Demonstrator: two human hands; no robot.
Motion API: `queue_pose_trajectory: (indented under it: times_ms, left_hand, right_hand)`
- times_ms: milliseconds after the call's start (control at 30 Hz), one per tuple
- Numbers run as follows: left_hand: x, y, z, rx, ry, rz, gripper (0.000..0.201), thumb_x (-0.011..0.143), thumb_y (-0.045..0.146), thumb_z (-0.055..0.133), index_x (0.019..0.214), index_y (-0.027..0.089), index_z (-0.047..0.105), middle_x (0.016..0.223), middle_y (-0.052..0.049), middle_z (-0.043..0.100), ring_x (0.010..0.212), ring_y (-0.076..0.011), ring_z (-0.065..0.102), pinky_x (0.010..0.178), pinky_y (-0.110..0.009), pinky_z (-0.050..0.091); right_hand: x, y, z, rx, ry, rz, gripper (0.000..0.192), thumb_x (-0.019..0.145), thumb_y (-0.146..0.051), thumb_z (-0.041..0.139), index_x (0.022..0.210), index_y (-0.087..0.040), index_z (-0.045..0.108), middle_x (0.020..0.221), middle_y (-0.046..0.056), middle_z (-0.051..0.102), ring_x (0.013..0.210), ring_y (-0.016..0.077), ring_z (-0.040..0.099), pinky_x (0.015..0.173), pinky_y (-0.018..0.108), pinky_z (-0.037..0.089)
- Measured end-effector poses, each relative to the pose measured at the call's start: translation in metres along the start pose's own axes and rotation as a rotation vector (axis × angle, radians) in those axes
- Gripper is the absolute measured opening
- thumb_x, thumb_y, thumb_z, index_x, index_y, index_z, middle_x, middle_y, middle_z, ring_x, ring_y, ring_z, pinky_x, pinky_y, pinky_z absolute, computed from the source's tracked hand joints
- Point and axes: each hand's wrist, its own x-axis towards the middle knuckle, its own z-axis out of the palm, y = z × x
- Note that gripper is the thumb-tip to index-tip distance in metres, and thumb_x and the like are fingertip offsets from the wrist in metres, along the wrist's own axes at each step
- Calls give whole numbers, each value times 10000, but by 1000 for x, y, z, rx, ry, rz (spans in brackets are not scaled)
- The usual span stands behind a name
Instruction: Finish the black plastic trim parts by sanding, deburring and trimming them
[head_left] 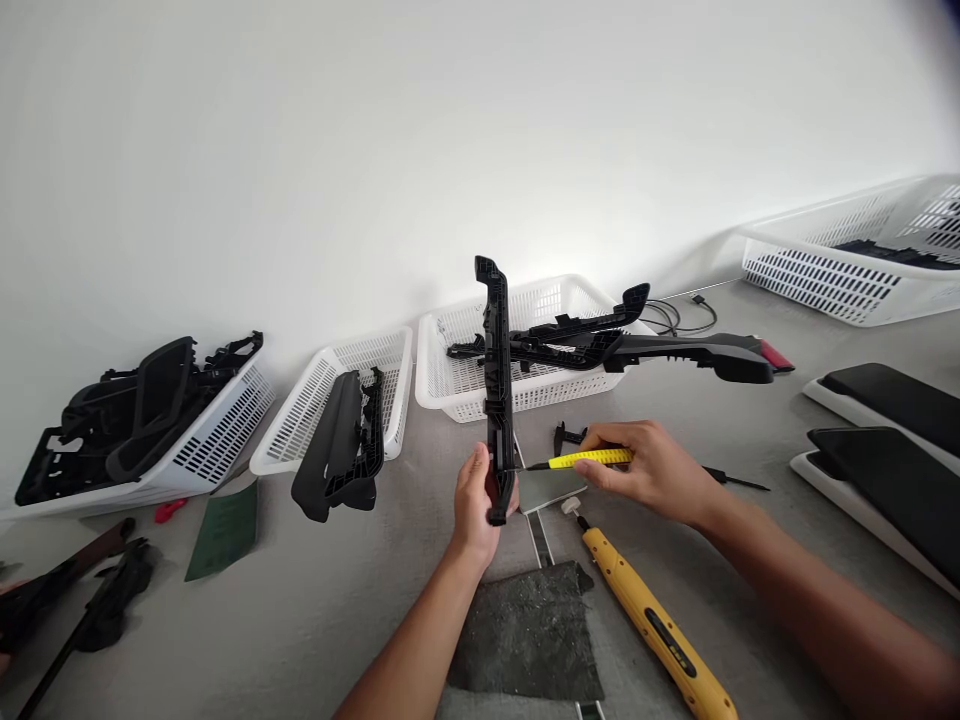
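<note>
My left hand (476,508) is closed around the lower end of a long black plastic trim piece (496,370), held upright with its ribbed inner side showing. Between the fingertips of my right hand (649,468) is a slim yellow-handled tool (592,457). Its thin dark tip points left and reaches the edge of the trim piece just above my left hand; whether it is a blade or a scraper I cannot make out. Below my hands lie a dark grey cloth (529,632) and a yellow power tool (656,620) with a small white round head.
Behind the trim piece stands a white basket (525,399) with more black parts across it. Further baskets (291,445) stand left and right. Calipers (568,437), a black-handled thin tool (739,481) and black-and-white pads (885,470) lie rightward. A green sheet (223,530) lies left.
</note>
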Motion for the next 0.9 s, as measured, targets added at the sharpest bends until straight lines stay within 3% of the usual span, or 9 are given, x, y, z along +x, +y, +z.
queue_pose_trajectory:
  times_ms: [200,433,700,900]
  left_hand:
    - [-3,-1,0,71,-117,19,603,911,739,669,1041,152,715,570,52,535,428,-85,345,447,-238,314]
    - [-4,-4,1,270,-44,107,633,967,766,537,828,168,691,537,46,464,468,-103,339,464,-247,272]
    - [-10,-8,0,616,44,286,757,1054,773,300,847,176,717,566,24,452,531,-144,426,547,-290,328]
    - [-12,-8,-2,737,0,368,654,1057,731,388,810,196,671,562,40,427,500,-139,399,528,-293,297]
  right_hand:
    - [1,1,-2,-29,185,66,436,987,-573,609,802,-197,729,654,17,684,549,148,490,539,282,335]
    - [1,-1,-2,-44,208,42,401,980,-540,624,796,-199,731,663,20,704,539,145,499,529,280,330]
    - [2,0,0,-50,205,55,417,980,-542,605,782,-195,724,645,20,680,541,143,479,533,277,318]
    - [2,1,0,-44,196,62,444,990,-553,588,758,-193,704,621,6,646,548,138,470,542,280,315]
